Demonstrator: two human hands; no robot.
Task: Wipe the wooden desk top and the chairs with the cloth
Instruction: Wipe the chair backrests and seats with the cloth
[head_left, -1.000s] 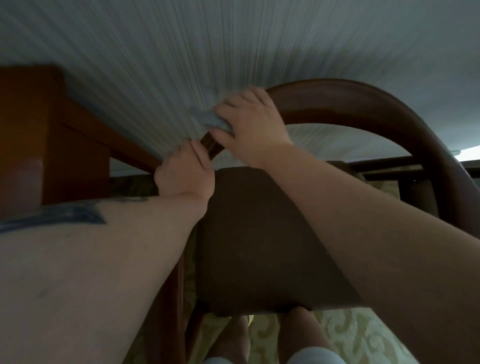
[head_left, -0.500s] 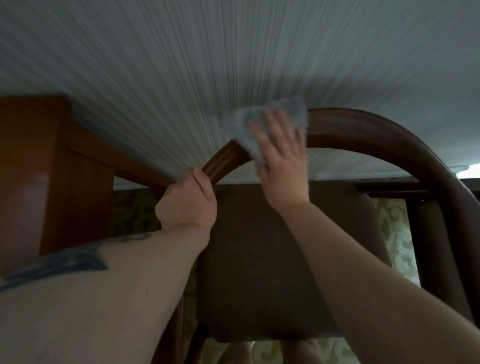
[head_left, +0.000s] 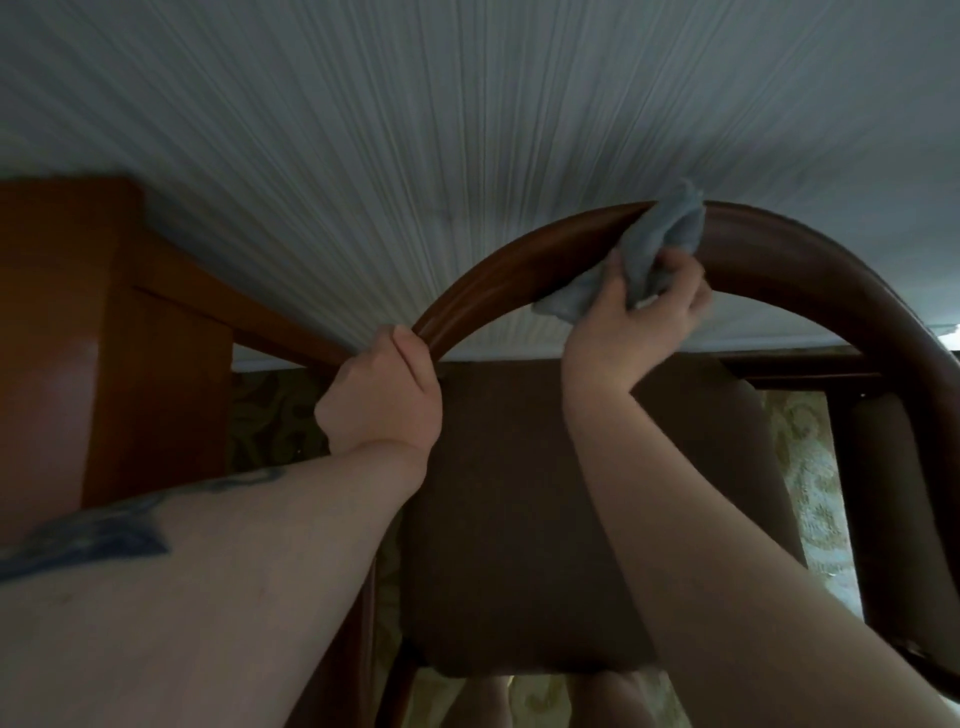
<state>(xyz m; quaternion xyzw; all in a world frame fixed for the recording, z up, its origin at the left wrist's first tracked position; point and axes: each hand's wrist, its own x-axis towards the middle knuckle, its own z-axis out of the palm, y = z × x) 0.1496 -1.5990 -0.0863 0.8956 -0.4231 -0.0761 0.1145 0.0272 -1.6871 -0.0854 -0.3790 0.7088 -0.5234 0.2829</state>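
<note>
I look down over a chair (head_left: 519, 519) with a dark brown padded seat and a curved wooden back rail (head_left: 519, 270) arching across the middle of my view. My left hand (head_left: 382, 400) has its fingers curled tight around the left end of that rail, thumb lying over the top, grasping the wood. My right hand (head_left: 634, 322) is farther right along the arch, fingers bent and pinching a bunched grey-blue cloth (head_left: 660, 244) against the top of the rail; part of the cloth stands up over the far edge and another fold hangs toward me under the palm. Beyond the chair a pale ribbed wall (head_left: 467, 130) fills the far part of the view. At the left stands the wooden desk (head_left: 104, 312), its reddish side panel close beside my left forearm. On the right, a second upholstered chair (head_left: 893, 493) sits just beside the first, with patterned carpet (head_left: 810, 467) between them.
</note>
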